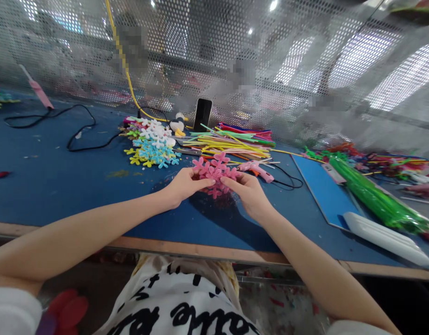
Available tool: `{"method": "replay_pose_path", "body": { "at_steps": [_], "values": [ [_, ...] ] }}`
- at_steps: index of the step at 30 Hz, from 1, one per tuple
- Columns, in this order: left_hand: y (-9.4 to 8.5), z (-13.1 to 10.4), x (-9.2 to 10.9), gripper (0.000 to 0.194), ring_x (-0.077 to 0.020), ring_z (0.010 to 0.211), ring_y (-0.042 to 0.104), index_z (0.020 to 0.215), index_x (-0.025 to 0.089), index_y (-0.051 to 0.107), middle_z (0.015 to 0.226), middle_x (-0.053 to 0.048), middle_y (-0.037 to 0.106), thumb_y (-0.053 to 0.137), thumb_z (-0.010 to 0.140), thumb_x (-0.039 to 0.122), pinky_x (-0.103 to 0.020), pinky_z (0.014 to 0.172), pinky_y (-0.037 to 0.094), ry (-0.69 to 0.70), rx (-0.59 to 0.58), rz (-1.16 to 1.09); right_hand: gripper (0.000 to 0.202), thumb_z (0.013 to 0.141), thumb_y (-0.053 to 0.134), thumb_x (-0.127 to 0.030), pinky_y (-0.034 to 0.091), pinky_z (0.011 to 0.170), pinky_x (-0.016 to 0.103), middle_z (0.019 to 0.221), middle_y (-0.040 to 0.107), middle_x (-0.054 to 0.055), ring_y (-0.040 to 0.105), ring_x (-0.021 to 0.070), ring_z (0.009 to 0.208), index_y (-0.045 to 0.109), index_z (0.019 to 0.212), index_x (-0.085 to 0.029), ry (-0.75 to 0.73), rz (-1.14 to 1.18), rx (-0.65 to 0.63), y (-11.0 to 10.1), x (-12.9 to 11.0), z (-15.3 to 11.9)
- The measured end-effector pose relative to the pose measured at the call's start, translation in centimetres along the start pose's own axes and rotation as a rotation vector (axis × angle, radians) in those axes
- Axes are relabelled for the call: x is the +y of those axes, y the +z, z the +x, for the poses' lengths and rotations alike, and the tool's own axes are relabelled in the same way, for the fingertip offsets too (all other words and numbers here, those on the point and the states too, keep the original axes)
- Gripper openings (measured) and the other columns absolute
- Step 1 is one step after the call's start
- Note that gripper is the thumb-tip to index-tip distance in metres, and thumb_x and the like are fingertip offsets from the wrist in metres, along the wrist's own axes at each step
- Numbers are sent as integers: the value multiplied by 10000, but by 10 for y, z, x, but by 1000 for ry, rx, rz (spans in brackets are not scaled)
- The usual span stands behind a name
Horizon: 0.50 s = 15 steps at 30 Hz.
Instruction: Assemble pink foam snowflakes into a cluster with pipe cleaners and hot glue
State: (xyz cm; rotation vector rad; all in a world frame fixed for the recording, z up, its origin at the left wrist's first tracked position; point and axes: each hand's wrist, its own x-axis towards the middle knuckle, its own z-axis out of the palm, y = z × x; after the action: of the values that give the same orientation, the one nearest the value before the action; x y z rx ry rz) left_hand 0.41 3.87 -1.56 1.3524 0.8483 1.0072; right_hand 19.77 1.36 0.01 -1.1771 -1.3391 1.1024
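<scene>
A pink fuzzy snowflake shape (217,173) is held just above the blue table (158,218), near its front edge. My left hand (187,187) grips its left side, thumb on top and fingers underneath. On the right side, my right hand (248,190) pinches it the same way, and the two thumb tips nearly meet at its middle. Just behind my right hand lies a pink glue gun (256,170). Finished-looking snowflakes in white, blue and yellow (153,144) are piled to the left, beyond my left hand.
Colourful fuzzy sticks (235,142) lie behind the hands, with scissors (189,151), a phone (203,114) and a toy duck (177,124). At right are a blue board (322,190), a green bag (375,193) and a white tray (385,237). Perforated metal (214,60) closes the back.
</scene>
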Motion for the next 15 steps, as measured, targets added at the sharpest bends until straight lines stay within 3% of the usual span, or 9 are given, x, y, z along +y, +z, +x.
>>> {"method": "replay_pose_path", "body": {
  "at_steps": [5, 10, 15],
  "values": [
    [-1, -2, 0, 363, -114, 603, 475, 633, 154, 603, 606, 41, 554, 866, 643, 404, -263, 606, 365, 21, 26, 112, 293, 708, 827, -441, 488, 779, 346, 764, 698, 9, 612, 183, 758, 724, 804, -184, -39, -44, -2, -2, 6, 2],
    [0, -2, 0, 331, -136, 676, 529, 752, 149, 683, 721, 16, 640, 851, 668, 421, -271, 671, 406, 30, -3, 61, 304, 698, 819, -444, 504, 737, 350, 763, 710, 9, 620, 190, 730, 729, 829, -185, -37, -61, 9, 0, 6, 1],
    [1, -2, -1, 350, -142, 658, 533, 721, 145, 674, 694, 1, 642, 828, 696, 459, -271, 646, 395, 47, 46, 87, 341, 680, 844, -443, 534, 783, 366, 886, 760, 42, 658, 203, 794, 747, 876, -182, -17, 28, -13, 6, 3, -2]
  ]
}}
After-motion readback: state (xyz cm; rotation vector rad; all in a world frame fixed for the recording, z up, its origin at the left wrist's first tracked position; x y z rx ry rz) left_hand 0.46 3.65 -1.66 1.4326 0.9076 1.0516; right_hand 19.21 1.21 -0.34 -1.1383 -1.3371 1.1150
